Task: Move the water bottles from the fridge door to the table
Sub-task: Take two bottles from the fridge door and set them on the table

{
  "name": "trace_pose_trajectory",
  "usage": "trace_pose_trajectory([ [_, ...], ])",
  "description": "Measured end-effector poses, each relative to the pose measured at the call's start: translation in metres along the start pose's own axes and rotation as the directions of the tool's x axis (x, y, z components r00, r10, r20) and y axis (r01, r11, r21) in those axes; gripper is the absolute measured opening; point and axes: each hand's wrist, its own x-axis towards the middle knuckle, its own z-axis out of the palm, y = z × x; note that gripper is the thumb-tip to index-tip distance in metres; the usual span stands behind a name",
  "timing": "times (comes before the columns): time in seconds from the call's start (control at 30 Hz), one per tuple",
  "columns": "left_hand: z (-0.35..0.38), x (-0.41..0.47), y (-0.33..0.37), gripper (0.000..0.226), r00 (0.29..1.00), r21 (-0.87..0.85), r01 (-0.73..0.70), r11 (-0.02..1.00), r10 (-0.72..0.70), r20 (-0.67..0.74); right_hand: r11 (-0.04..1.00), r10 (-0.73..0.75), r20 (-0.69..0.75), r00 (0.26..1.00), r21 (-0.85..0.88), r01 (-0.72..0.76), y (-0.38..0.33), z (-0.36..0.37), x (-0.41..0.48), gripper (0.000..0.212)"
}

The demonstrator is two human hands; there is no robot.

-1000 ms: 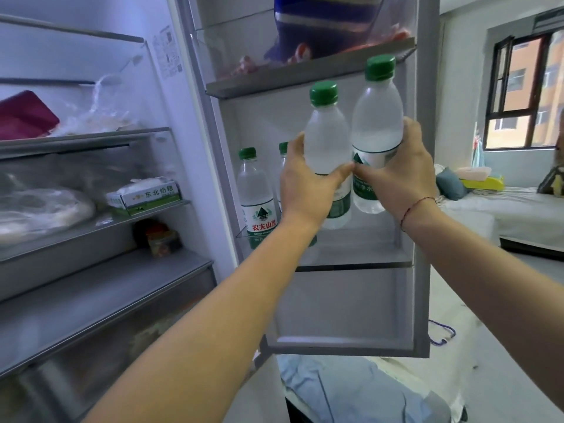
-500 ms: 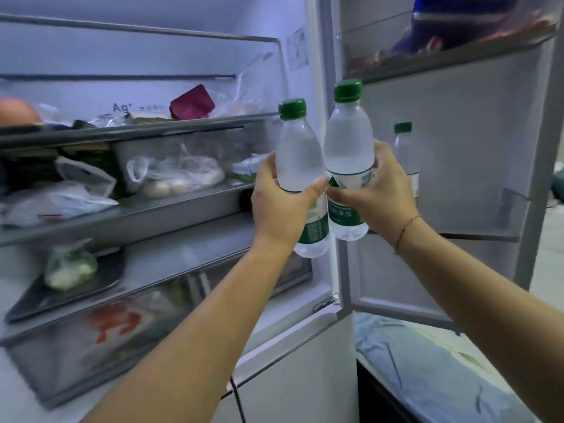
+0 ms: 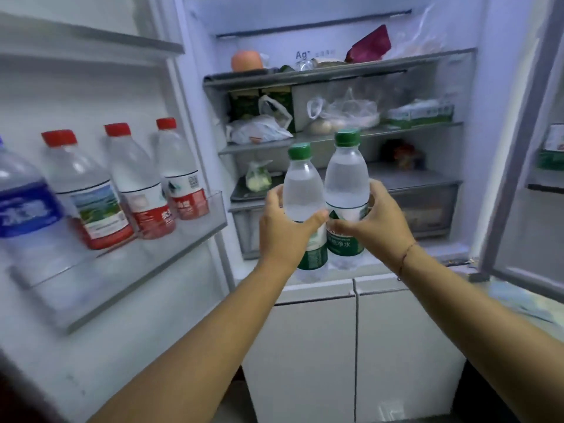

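I hold two clear water bottles with green caps upright, side by side, in front of the open fridge. My left hand point(image 3: 285, 230) grips the left green-capped bottle point(image 3: 302, 190) around its middle. My right hand point(image 3: 377, 222) grips the right green-capped bottle point(image 3: 346, 178), which stands slightly higher. The two bottles touch each other. The right fridge door point(image 3: 518, 178) stands open at the far right, and a green-labelled bottle point(image 3: 552, 148) shows partly in its shelf.
The left fridge door shelf point(image 3: 183, 230) holds three red-capped bottles point(image 3: 137, 184) and a large blue-labelled bottle point(image 3: 24, 209). Fridge shelves point(image 3: 335, 71) behind my hands carry bagged food, cartons and an orange fruit. White lower drawers point(image 3: 354, 346) sit below.
My view has swung left, from the right door to the fridge interior and left door. Both hands have carried the two bottles away from the right door shelf.
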Motion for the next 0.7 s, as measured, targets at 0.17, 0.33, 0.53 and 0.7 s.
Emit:
trace_pose_trajectory([
  [0.17,-0.071,-0.063,-0.010,0.067,0.980,0.066,0.094,0.993,-0.081,-0.181,0.992,-0.039,0.200,0.979,0.122,0.014,-0.024,0.055,-0.049,0.072],
  [0.33,-0.137,-0.144,-0.014,0.065,0.929,0.109,0.198,0.974,-0.152,-0.337,0.981,-0.070,0.389,0.919,0.193,-0.007,-0.049,0.100,-0.120,0.072],
  [0.53,-0.221,-0.231,-0.007,0.065,0.830,0.129,0.285,0.950,-0.178,-0.528,0.965,-0.122,0.575,0.809,0.258,-0.038,-0.098,0.159,-0.197,0.077],
  [0.7,-0.306,-0.287,-0.003,0.065,0.744,0.170,0.348,0.922,-0.162,-0.649,0.941,-0.183,0.680,0.710,0.329,-0.073,-0.147,0.225,-0.254,0.075],
])
